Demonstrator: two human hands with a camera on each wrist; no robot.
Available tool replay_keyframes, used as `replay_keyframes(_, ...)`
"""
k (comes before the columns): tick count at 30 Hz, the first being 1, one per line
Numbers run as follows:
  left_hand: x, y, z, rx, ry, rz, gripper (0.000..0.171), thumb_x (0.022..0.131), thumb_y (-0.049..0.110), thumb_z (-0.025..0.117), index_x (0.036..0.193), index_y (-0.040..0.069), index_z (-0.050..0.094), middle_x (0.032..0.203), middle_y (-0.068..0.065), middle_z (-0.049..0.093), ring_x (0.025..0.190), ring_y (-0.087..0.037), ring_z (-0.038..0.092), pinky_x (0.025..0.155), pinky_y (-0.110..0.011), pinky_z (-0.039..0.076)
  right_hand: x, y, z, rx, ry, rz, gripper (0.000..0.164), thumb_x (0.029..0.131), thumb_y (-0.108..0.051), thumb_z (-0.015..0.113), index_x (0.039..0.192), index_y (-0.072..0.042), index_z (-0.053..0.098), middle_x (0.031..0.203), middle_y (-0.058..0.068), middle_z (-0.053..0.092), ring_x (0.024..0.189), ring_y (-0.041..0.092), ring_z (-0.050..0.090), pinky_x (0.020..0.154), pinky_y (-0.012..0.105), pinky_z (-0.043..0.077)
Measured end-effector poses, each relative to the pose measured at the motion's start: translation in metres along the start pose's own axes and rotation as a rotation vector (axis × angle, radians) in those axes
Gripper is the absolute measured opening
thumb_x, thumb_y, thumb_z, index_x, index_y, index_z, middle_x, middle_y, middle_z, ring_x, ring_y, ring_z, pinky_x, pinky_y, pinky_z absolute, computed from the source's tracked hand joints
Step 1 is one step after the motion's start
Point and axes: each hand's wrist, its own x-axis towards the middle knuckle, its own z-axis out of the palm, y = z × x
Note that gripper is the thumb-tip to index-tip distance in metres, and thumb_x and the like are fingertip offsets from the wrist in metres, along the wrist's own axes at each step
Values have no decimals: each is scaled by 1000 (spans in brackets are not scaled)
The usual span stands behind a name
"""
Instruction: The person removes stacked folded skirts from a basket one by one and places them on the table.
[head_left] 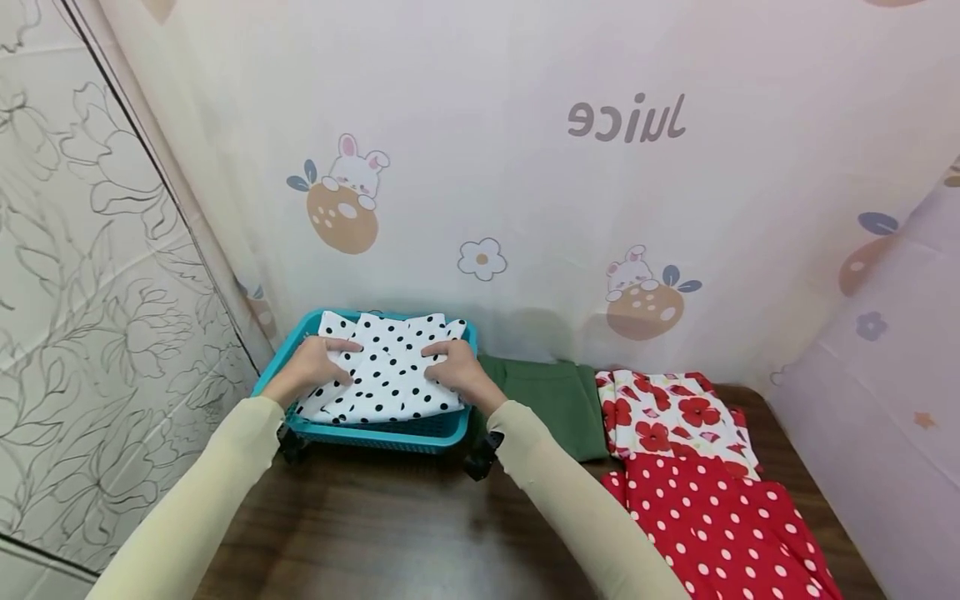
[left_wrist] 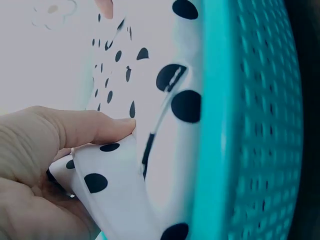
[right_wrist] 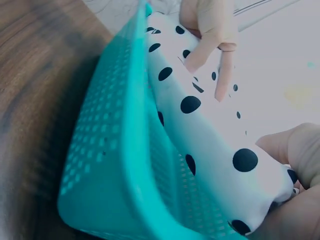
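Note:
A folded white cloth with black polka dots (head_left: 390, 367) lies in the blue plastic basket (head_left: 352, 435), its top edges reaching the back rim. My left hand (head_left: 318, 367) grips the cloth's left side. Seen from the left wrist, the thumb presses on top of a fold while the other fingers are mostly hidden beneath it. On the opposite side my right hand (head_left: 459, 371) holds the cloth's edge, thumb above and fingers partly hidden below. In the right wrist view, a gap shows between the cloth (right_wrist: 210, 130) and the basket's front wall (right_wrist: 107, 135).
Right of the basket lies a folded green cloth (head_left: 551, 400). Beyond it is a white cloth with red flowers (head_left: 667, 417), partly overlapped by a red cloth with white dots (head_left: 727, 525). A printed curtain (head_left: 480, 167) hangs behind the brown wooden table (head_left: 390, 525).

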Motion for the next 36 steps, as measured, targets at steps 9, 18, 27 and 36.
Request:
replay_keyframes(9,-14,22,17,-86,-9,58,59,83,2,80,140,12,65,163,-20,38,149,-39,34,103,-50,49,-26,-2,-36,11,41,-22,51,86,5,66,133,-13,70,143,18,60,50,15,51,48,27,44)
replay_keyframes(18,-32,52,49,-164,-5,46,59,82,5,83,137,20,68,164,-12,40,141,-34,44,100,-46,52,-57,17,-76,52,51,30,51,86,-1,72,134,-18,70,143,15,60,63,14,63,57,27,51)
replay_keyframes(27,-48,75,87,-214,-9,107,60,79,1,83,133,23,71,156,-8,51,138,-32,49,89,-40,56,-94,47,-106,-7,121,53,48,89,-6,75,135,-18,70,155,14,50,121,24,57,79,28,55)
replay_keyframes(36,-69,89,121,-223,-3,219,60,74,-4,81,128,21,74,145,-8,62,89,-21,57,63,-27,48,-133,82,-118,-7,160,105,47,92,-13,75,139,-20,68,159,18,44,144,37,40,99,41,56)
